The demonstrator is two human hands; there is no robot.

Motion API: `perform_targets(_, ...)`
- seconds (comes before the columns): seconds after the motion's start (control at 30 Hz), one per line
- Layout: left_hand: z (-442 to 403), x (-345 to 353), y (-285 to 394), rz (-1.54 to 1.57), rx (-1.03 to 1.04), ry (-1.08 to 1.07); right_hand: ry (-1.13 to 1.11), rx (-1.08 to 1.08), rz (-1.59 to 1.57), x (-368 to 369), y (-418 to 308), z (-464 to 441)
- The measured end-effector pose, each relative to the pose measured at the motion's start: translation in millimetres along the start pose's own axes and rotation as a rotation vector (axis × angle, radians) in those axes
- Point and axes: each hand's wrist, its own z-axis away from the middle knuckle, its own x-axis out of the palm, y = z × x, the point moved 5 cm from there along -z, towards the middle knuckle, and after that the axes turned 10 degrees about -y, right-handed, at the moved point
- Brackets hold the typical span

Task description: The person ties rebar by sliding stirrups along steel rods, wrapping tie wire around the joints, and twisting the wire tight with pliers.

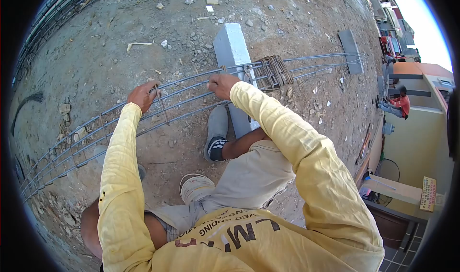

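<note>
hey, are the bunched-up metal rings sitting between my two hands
No, the bunched rings sit around the bars beyond your right hand, on the side away from your left hand.

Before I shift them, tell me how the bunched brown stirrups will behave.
The bunched stirrups may fan apart, being separate loops. They look like bent metal, so probably stiff. Their rusty-looking surface suggests a rough grip.

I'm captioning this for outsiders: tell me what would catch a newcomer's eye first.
Probably the long steel bars spanning the view, with the left hand and right hand at them. Next, the rusty hoops bunched around the bars, near the pale block beneath.
</note>
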Motion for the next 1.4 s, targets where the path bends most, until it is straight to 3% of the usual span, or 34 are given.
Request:
perform_targets(0.03, -2, 0, 0, 0.001, 0.006, 0.005, -0.063, 0.018, 0.029, 18, -9, 0)
perform_targets(0.1, -1, 1, -2, 0.006, 0.006, 0.013, 0.075, -0.094, 0.1, 56, -8, -7)
perform_targets(0.2, -1, 0, -2, -0.003, 0.001, 0.022, 0.314, -0.045, 0.11, 71, -21, 14)
perform_targets(0.3, -1, 1, -1, -0.009, 0.018, 0.022, 0.172, -0.017, 0.066, 86, -18, 24)
perform_targets(0.53, 6, -3, 5, -0.059, -0.015, 0.06, 0.066, 0.125, 0.131, 86, -27, 36)
perform_targets(0.63, 5, -1, 1, -0.045, 0.02, 0.091, 0.183, 0.03, 0.222, 94, -22, 34)
perform_targets(0.73, 5, 0, 2, -0.015, 0.005, 0.101, 0.254, -0.022, 0.071, 99, -11, 26)
perform_targets(0.83, 6, -2, 5, -0.008, -0.039, 0.026, 0.193, -0.027, 0.055, 99, -8, 26)
perform_targets(1.03, 6, 1, 0, 0.006, -0.032, 0.01, 0.309, -0.075, -0.045, 104, -1, 24)
perform_targets(1.07, 9, -3, 5, 0.01, -0.065, -0.019, 0.207, 0.021, -0.066, 94, -9, 27)
perform_targets(1.13, 3, 12, -17, 0.016, -0.012, 0.075, 0.31, 0.086, -0.207, 83, -20, 34)
perform_targets(1.4, 8, 5, -10, -0.008, -0.011, 0.027, 0.24, 0.165, -0.052, 86, -32, 36)
